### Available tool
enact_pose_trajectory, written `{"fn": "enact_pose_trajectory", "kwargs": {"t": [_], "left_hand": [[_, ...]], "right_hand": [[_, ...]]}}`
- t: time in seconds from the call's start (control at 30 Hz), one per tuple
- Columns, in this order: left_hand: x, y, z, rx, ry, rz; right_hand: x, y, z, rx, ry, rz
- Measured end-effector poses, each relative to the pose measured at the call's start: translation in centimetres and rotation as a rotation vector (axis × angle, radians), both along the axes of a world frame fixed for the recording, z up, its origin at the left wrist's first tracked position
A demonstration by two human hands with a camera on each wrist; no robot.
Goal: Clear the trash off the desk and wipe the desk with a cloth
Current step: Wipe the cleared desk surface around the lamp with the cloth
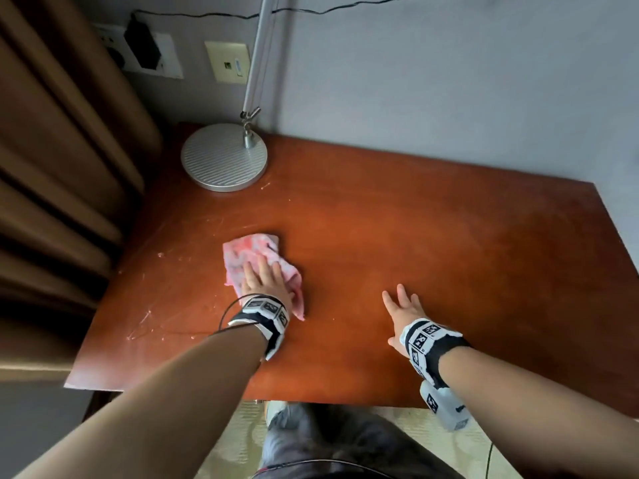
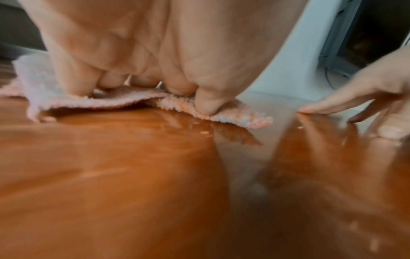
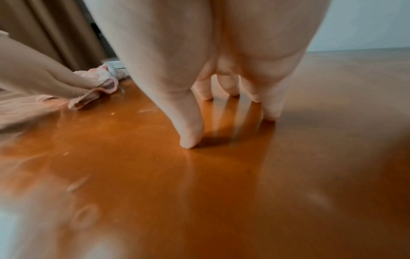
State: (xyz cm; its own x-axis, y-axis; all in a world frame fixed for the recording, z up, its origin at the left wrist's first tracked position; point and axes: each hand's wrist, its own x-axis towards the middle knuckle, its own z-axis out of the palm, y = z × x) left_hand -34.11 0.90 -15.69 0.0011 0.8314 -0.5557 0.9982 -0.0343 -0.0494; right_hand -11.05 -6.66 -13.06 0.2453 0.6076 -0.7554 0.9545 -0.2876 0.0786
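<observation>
Left grip point(image 1: 266, 278) lies flat on pink cloth point(image 1: 256, 254), fingers straight and pressing down, pinching nothing; most of the cloth spreads ahead of the fingertips and a flap trails by the thumb side. Right grip point(image 1: 403, 309) rests spread and bare on bench point(image 1: 449, 243), well apart from the cloth. Pale crumbs point(image 1: 145, 319) and smears lie left of the left grip; lamp base point(image 1: 224, 157) stands farther ahead.

From the left wrist: thumb point(image 2: 206, 103) and fingertips bear on fluffy, folded cloth, loose edges lifting off the glossy bench.

From the right wrist: fingertips point(image 3: 190, 138) touch bare wood only, bracing.

Soft, light, limp stuff, likely to bunch or slide on that slick surface; best handled with a broad flat palm over its middle, or gathered by a fold when lifting.
</observation>
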Motion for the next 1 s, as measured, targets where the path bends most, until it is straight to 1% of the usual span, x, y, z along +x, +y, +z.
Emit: {"fn": "enact_pose_trajectory", "kwargs": {"t": [0.1, 0.17, 0.27, 0.33, 0.4, 0.5, 0.57, 0.6, 0.63, 0.67, 0.7, 0.73, 0.77, 0.8, 0.83, 0.87, 0.9, 0.93, 0.97, 1.0], "left_hand": [[-1.0, -1.4, 0.2, -0.034, 0.046, 0.037], [0.6, -4.5, 0.4, -0.053, 0.034, 0.004], [6.0, -9.5, 0.5, -0.131, 0.002, -0.19], [9.6, -10.9, 0.4, -0.16, 0.021, -0.294], [11.3, -11.3, 0.3, -0.14, 0.034, -0.375], [10.6, -13.5, -0.2, -0.093, -0.024, -0.516], [8.8, -14.8, -0.5, -0.083, -0.056, -0.618], [7.7, -15.1, -0.8, -0.07, -0.062, -0.64], [6.4, -15.0, -1.1, -0.067, -0.07, -0.628], [4.9, -14.3, -1.8, -0.015, -0.063, -0.59], [3.7, -13.5, -1.4, 0.057, -0.03, -0.505], [2.0, -12.4, -1.6, 0.049, 0.053, -0.389], [0.6, -11.5, -1.5, 0.026, 0.113, -0.324], [-0.6, -10.7, -1.7, -0.046, 0.202, -0.275], [-1.6, -10.3, -3.3, -0.091, 0.252, -0.22], [-1.8, -10.2, -3.5, -0.12, 0.289, -0.156], [-1.5, -10.4, -4.2, -0.129, 0.268, -0.075], [-0.5, -11.0, -4.6, -0.123, 0.213, -0.029], [0.8, -12.0, -5.3, -0.111, 0.131, -0.007], [2.4, -13.3, -5.9, -0.118, 0.067, -0.032]], "right_hand": [[0.0, -2.3, 0.2, 0.028, 0.036, 0.04], [0.2, -3.6, 0.3, 0.038, 0.063, 0.07], [0.4, -5.4, 0.4, 0.054, 0.084, 0.121], [0.6, -6.2, 0.3, 0.069, 0.11, 0.148], [1.2, -6.5, 0.4, 0.074, 0.148, 0.143], [2.9, -6.2, 1.4, 0.11, 0.214, 0.102], [3.7, -6.0, 1.5, 0.235, 0.219, 0.039], [3.8, -6.1, 1.4, 0.263, 0.213, 0.026], [3.7, -6.2, 1.2, 0.251, 0.205, 0.034], [3.4, -6.4, 0.9, 0.212, 0.195, 0.055], [3.1, -6.5, 0.5, 0.173, 0.188, 0.075], [2.8, -6.6, 0.3, 0.15, 0.18, 0.089], [2.5, -6.7, 0.1, 0.144, 0.17, 0.101], [2.4, -6.7, -0.2, 0.147, 0.158, 0.115], [2.3, -6.9, -0.4, 0.148, 0.147, 0.13], [2.4, -7.0, -0.5, 0.145, 0.142, 0.14], [2.4, -7.1, -0.7, 0.14, 0.143, 0.145], [2.5, -7.1, -0.8, 0.135, 0.146, 0.147], [2.6, -7.0, -0.9, 0.134, 0.149, 0.146], [2.6, -7.0, -0.9, 0.135, 0.153, 0.145]]}}
